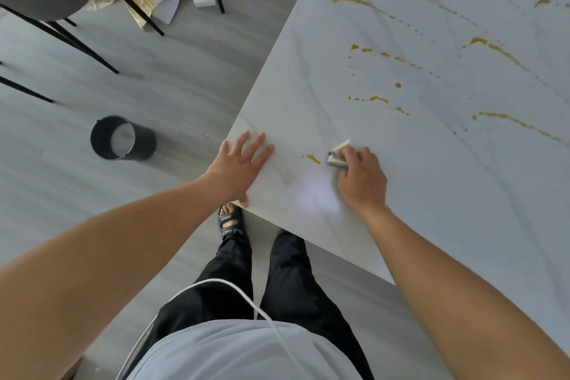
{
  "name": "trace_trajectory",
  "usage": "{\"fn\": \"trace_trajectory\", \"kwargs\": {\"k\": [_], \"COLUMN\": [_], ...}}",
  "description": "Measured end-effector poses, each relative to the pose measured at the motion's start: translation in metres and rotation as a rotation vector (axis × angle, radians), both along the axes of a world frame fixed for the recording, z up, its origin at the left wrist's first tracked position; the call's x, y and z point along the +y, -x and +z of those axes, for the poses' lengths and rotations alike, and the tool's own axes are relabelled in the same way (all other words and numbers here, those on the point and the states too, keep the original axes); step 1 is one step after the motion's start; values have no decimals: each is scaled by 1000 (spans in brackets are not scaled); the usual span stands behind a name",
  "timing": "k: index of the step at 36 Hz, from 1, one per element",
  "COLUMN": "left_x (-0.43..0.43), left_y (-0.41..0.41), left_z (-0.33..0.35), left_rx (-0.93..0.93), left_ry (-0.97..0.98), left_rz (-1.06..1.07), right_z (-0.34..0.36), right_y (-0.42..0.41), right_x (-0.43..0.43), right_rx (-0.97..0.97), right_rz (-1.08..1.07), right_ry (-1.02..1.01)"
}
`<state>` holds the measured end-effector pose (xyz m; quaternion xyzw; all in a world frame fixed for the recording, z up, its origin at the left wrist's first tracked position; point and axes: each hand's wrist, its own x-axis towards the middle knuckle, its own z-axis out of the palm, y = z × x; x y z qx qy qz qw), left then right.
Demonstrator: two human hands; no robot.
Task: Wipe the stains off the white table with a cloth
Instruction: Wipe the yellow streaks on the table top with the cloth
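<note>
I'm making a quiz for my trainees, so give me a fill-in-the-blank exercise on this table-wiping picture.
1. The hand gripping the cloth is the person's ____ one.
2. The left hand, flat on the white table, holds ____.
3. The nearest stain lies between the cloth and the ____ hand.
4. The dark bin stands on the ____, not the table.
Missing words: right; nothing; left; floor.

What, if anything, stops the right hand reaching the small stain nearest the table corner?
Probably nothing, so yes: the right hand holds the cloth just beside that stain, only bare table between.
</note>
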<state>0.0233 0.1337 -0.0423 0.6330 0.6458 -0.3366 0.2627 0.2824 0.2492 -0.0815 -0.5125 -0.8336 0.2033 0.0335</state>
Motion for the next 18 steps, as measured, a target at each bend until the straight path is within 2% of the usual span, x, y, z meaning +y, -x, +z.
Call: {"fn": "trace_trajectory", "kwargs": {"k": [4, 6, 8, 11, 13, 18], "left_x": [-1, -2, -2, -3, -4, -5], "left_y": [2, 3, 4, 5, 6, 7], "left_z": [-2, -3, -4, -5, -5, -5], "left_rx": [-8, -9, -11, -26, -33, -42], "left_ry": [-5, -13, -21, -24, -28, -30], "left_rz": [2, -4, -17, -16, -14, -18], "right_z": [-3, 0, 5, 5, 4, -2], "right_y": [-8, -10, -6, 2, 7, 3], "right_x": [-25, -19, -12, -13, -27, -64], "right_rx": [39, 15, 1, 19, 17, 55], "right_rz": [455, 537, 408, -16, -64, 457], "right_ry": [-23, 14, 41, 77, 27, -70]}}
